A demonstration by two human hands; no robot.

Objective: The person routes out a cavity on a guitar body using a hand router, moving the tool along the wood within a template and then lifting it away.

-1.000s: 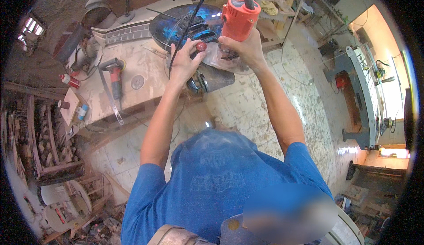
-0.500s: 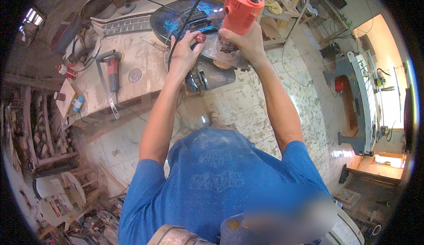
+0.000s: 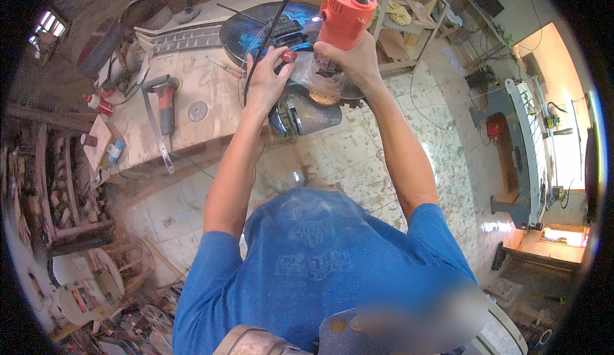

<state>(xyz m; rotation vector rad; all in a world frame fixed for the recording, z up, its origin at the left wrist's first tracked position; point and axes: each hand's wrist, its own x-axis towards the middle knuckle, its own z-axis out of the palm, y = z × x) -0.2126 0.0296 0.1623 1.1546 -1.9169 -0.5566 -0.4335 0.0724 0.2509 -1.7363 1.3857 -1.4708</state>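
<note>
My right hand (image 3: 356, 63) is wrapped around the lower body of a red handheld power tool (image 3: 346, 19), which looks like a trim router and stands upright with a clear base. A black cord rises from its top. My left hand (image 3: 267, 77) has its fingers curled on a round red knob (image 3: 289, 55) just left of the tool; how the knob is joined to it is hidden. Beneath and behind lies a dark, rounded board with blue markings (image 3: 246, 32). A grey cylindrical metal piece (image 3: 313, 115) sits under the near edge, below the hands.
On the workbench (image 3: 204, 86) at left lie an angle grinder (image 3: 165, 109), a metal strip (image 3: 155, 131) and a grey disc (image 3: 197, 111). A desk lamp (image 3: 144, 6) stands at the back. A large grey machine (image 3: 521, 157) stands at right. A black cable (image 3: 263, 45) hangs near my left hand.
The red tool and my right hand have shifted very slightly left. My left hand stays on the knob, and the view has tilted slightly.
</note>
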